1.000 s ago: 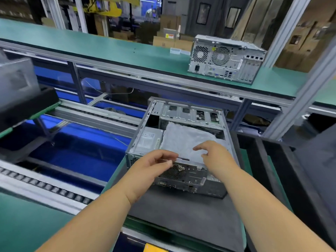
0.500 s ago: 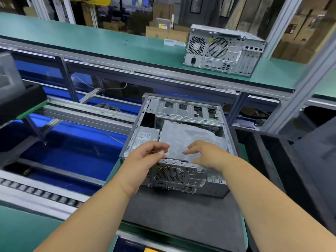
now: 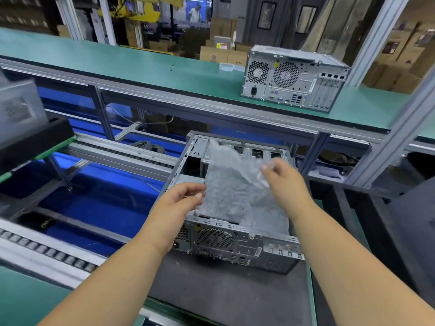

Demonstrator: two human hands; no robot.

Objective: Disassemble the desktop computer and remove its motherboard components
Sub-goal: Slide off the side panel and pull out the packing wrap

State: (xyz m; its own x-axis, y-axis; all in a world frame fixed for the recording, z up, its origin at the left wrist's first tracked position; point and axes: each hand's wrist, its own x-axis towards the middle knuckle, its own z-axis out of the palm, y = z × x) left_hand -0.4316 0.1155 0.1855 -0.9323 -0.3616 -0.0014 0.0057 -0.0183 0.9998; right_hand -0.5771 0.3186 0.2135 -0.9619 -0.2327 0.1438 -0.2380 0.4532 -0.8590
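An open grey desktop case (image 3: pixel 237 243) lies on its side on a dark mat (image 3: pixel 223 295), rear panel facing me. A translucent sheet of bubble wrap (image 3: pixel 233 187) stands lifted out of the case. My left hand (image 3: pixel 179 205) pinches its left edge between thumb and fingers. My right hand (image 3: pixel 284 182) grips its upper right corner. The sheet hides most of the case's inside, so I cannot see the motherboard.
A second, closed desktop computer (image 3: pixel 294 78) stands on the green upper shelf (image 3: pixel 141 64) at the back right. A roller conveyor (image 3: pixel 47 250) over blue flooring runs on the left. A black tray (image 3: pixel 33 142) sits at far left. Aluminium posts (image 3: pixel 376 36) rise on the right.
Both hands have taken hold of the bubble wrap that lay flat in the case and raised it upright. My right hand moved up and to the right.
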